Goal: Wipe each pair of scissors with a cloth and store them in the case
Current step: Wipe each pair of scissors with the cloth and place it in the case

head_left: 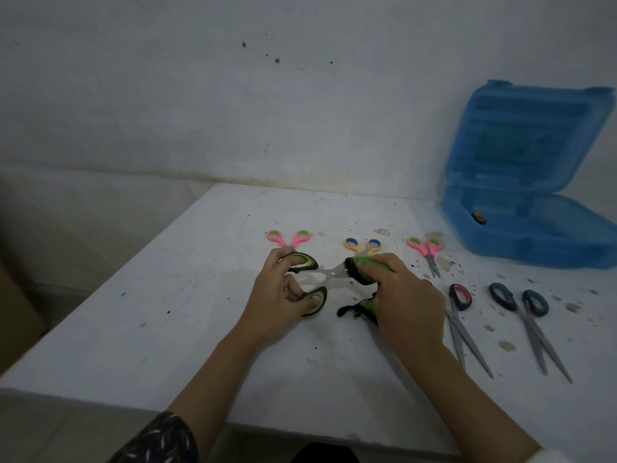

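My left hand [278,295] grips the black-and-green handles of a pair of scissors [312,274], fingers through the loops, blades spread apart. My right hand [405,297] holds a green cloth with black edging [362,270] wrapped round one blade; the blade tips are hidden under it. The blue case [521,235] stands open at the back right of the table, its lid leaning on the wall, with a small black-and-orange item [478,218] inside.
On the white table [200,329] lie two pink scissors [289,238] [425,250], a yellow-and-blue pair [362,245], a black-and-pink pair [460,315] and a dark blue pair [531,315]. The wall is right behind. The table's left and front edges are near.
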